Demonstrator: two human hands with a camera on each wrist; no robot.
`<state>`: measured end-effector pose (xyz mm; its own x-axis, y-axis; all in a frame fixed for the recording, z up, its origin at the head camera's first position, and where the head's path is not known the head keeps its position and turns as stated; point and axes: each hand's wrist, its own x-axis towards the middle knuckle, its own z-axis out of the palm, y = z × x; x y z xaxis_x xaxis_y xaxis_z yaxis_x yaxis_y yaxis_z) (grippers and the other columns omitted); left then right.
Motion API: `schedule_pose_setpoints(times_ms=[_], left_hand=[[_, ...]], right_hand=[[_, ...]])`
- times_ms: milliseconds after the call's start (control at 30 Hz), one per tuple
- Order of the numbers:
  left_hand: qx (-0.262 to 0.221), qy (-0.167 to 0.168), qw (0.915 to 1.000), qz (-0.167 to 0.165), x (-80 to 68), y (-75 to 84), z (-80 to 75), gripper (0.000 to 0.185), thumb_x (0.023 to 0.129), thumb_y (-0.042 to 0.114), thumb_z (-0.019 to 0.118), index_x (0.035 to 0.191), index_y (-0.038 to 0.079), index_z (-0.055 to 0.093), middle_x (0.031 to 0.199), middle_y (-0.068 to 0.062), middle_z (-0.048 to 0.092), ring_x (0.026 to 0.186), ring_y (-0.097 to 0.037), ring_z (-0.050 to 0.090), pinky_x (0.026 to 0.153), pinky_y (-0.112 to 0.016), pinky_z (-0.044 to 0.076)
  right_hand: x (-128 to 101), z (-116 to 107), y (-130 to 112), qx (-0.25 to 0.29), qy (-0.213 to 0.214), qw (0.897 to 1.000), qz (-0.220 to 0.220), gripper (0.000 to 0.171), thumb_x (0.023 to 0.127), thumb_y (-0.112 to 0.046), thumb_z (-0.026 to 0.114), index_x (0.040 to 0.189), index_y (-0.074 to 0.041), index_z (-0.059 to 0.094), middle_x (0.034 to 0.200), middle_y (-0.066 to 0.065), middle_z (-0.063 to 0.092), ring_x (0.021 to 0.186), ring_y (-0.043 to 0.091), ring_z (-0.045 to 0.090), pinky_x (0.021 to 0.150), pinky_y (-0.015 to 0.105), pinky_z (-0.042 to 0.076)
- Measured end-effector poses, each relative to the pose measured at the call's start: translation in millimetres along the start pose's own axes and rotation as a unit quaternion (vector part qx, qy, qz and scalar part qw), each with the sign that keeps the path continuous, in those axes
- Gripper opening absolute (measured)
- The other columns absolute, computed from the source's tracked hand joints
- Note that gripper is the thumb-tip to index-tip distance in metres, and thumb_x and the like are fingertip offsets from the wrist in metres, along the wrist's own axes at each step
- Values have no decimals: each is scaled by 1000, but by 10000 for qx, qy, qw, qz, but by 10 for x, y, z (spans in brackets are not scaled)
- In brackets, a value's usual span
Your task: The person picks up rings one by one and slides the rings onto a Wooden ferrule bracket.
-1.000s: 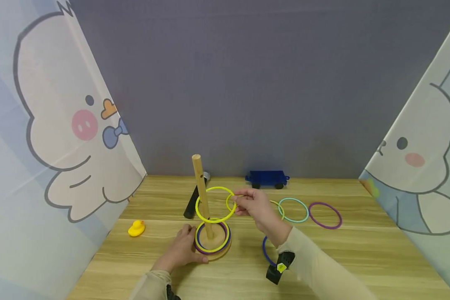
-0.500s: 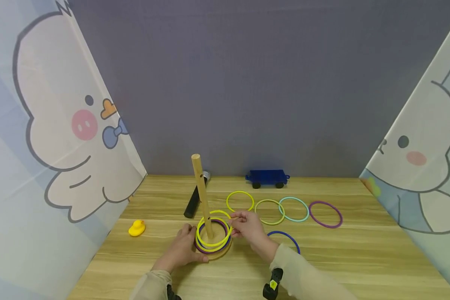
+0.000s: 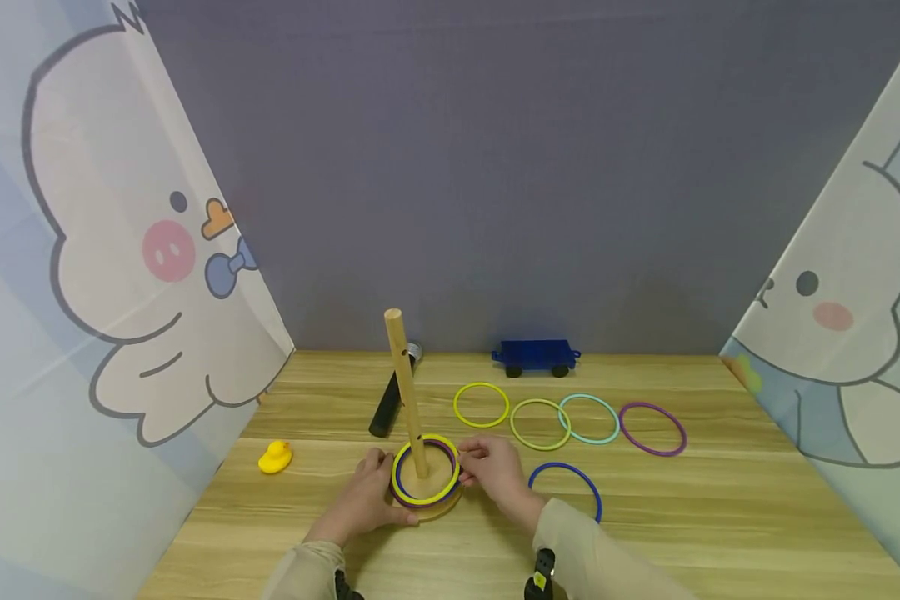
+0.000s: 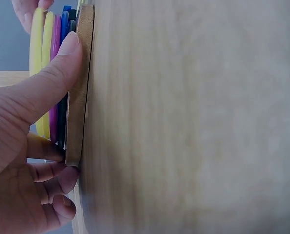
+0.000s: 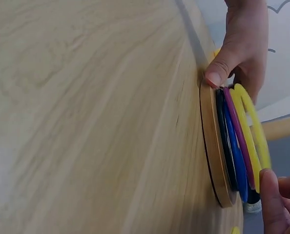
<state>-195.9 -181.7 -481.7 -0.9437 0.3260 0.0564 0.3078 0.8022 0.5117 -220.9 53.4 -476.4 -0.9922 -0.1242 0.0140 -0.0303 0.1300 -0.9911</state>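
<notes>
- Left hand (image 3: pixel 363 497): fingers curled against the round wooden base (image 3: pixel 429 502), thumb pressed to its rim, gripping it on the table (image 3: pixel 682 508).
- Right hand (image 3: pixel 493 471): fingertips pinch the top yellow ring (image 3: pixel 422 498) at its right edge.
- Yellow ring lies flat atop the ring stack around the upright peg (image 3: pixel 405 388).
- Blue ring (image 3: pixel 566 483) lies just beside the right wrist.

sleeves: 2, long, beige | hands: bare | wrists: black strapped devices, right one (image 3: pixel 542 577) with small yellow mark

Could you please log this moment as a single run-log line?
left hand steadies wooden base | right hand at yellow ring stacked on peg | five rings loose
</notes>
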Motion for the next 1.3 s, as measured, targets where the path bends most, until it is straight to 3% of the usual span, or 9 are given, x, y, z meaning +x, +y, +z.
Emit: schedule_pose_setpoints(times_ms=[167,400,567,700,867,1100,1300], left_hand=[[22,5,10000,-12,5,-2,8,113,58,53,89,135,-16,44,122,-19,44,114,-39,46,96,-52,43],[3,15,10000,-17,7,7,0,111,59,51,90,135,-15,45,120,-19,44,112,-38,46,95,-53,44],[57,5,10000,-32,11,-6,4,112,58,52,89,135,-16,44,120,-19,44,111,-38,46,94,-52,44],[41,-39,10000,-71,11,-10,8,113,58,53,89,136,-16,44,121,-19,43,112,-38,46,94,-52,44],[-6,-20,10000,-90,3,-6,2,113,58,52,89,136,-15,44,121,-20,44,113,-39,46,94,-53,43],[-29,1,9999,-146,-11,-7,2,114,57,52,90,136,-16,43,122,-20,43,114,-40,45,94,-55,43],[-11,-12,9999,-122,14,-23,15,114,58,54,89,137,-15,43,122,-18,43,113,-38,45,94,-54,43]], right_hand=[[-39,-116,7,-200,56,9997,-147,17,84,5,64,99,11,68,80,15,66,57,21,66,55,38,57],[-168,-357,-17,-299,45,9995,-12,20,88,-3,68,101,11,67,84,23,67,58,26,65,52,31,55],[-279,-547,-45,-274,210,9993,118,21,89,-7,70,100,10,68,81,20,66,59,29,65,50,29,54],[-373,-725,-51,-224,281,9988,330,23,89,-10,70,102,9,67,80,17,65,58,24,63,50,27,52],[-483,-966,4,-758,363,9960,308,20,88,-8,70,101,8,68,78,12,64,55,18,59,48,27,51],[-597,-1210,80,-1929,989,9762,45,12,81,1,72,92,3,72,74,3,61,48,13,53,43,23,44],[-642,-1426,110,-3060,1306,9428,-210,7,79,-1,74,86,-2,73,71,-1,62,53,9,55,49,22,45]])
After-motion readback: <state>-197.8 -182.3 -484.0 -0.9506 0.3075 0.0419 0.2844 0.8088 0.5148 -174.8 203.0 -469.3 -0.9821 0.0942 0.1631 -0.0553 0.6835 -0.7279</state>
